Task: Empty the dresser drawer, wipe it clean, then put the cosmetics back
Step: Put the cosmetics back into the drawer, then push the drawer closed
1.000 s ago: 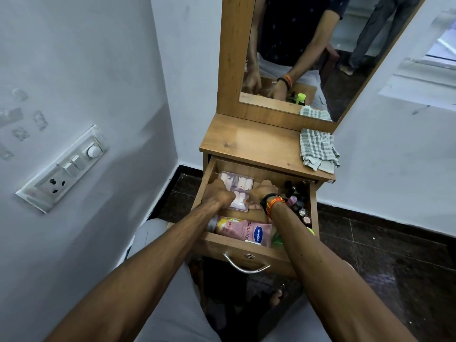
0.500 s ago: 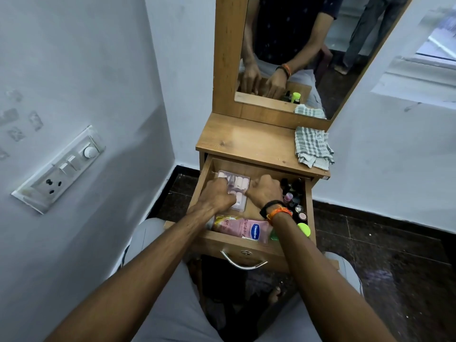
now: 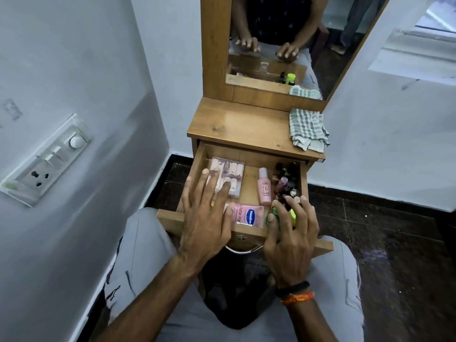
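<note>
The wooden dresser drawer (image 3: 197, 169) stands pulled out with cosmetics inside. A clear makeup kit (image 3: 233, 175) lies at its back left, a pink bottle (image 3: 264, 187) in the middle, a pink Vaseline sachet (image 3: 248, 215) at the front, several small dark nail-polish bottles (image 3: 287, 182) on the right. My left hand (image 3: 209, 218) hovers with fingers spread over the kit's near edge, holding nothing. My right hand (image 3: 292, 233) is spread above a green bottle (image 3: 293, 214) at the front right corner; contact is unclear.
A checked cloth (image 3: 307, 129) lies on the dresser top (image 3: 237, 124) at the right, below the mirror (image 3: 283, 40). A white wall with a switch panel (image 3: 47, 160) is close on the left. Dark tiled floor (image 3: 394, 230) lies to the right. My knees flank the drawer front.
Both hands have pulled back out of the drawer toward me and opened, fingers spread. The pink bottle now shows in the middle of the drawer.
</note>
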`<state>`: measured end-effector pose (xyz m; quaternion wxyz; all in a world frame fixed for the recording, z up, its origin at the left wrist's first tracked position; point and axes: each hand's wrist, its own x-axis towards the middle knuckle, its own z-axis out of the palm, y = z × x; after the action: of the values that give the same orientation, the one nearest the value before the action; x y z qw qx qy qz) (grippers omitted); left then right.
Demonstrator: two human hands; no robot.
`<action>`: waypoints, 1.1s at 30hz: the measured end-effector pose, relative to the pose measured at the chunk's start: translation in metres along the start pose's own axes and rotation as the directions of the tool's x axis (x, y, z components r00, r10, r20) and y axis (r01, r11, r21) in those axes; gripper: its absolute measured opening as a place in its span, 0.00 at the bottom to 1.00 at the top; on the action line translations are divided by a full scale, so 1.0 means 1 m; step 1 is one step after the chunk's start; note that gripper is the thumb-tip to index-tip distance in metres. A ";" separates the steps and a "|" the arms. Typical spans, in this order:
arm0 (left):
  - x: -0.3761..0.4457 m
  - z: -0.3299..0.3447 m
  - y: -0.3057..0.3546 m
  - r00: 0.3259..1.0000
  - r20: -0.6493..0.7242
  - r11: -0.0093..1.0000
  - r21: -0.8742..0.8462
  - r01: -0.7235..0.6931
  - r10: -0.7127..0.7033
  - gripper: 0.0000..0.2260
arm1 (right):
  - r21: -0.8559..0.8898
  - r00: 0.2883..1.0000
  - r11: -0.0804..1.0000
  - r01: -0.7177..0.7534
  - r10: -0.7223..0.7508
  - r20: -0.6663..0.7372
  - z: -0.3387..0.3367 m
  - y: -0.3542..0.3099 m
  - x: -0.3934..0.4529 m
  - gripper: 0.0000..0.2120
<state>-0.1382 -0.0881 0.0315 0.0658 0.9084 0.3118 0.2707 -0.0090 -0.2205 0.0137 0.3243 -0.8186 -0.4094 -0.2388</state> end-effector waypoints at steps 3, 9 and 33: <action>-0.012 0.007 0.002 0.999 0.034 1.000 0.011 -0.018 0.018 0.24 | -0.017 0.999 1.000 -0.022 0.023 0.045 0.001 -0.002 -0.009 0.20; -0.036 0.011 -0.003 0.991 0.003 0.991 0.007 0.132 -0.132 0.29 | -0.109 0.987 0.990 -0.084 0.098 0.130 -0.002 0.008 -0.035 0.29; 0.017 0.054 -0.031 0.992 0.125 0.988 0.155 0.012 -0.032 0.28 | -0.263 0.970 0.965 0.011 0.054 0.238 0.043 0.028 0.014 0.33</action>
<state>-0.1148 -0.0500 -0.0155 0.0184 0.9227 0.3369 0.1865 0.0277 -0.1944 -0.0157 0.1628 -0.8818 -0.4019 -0.1853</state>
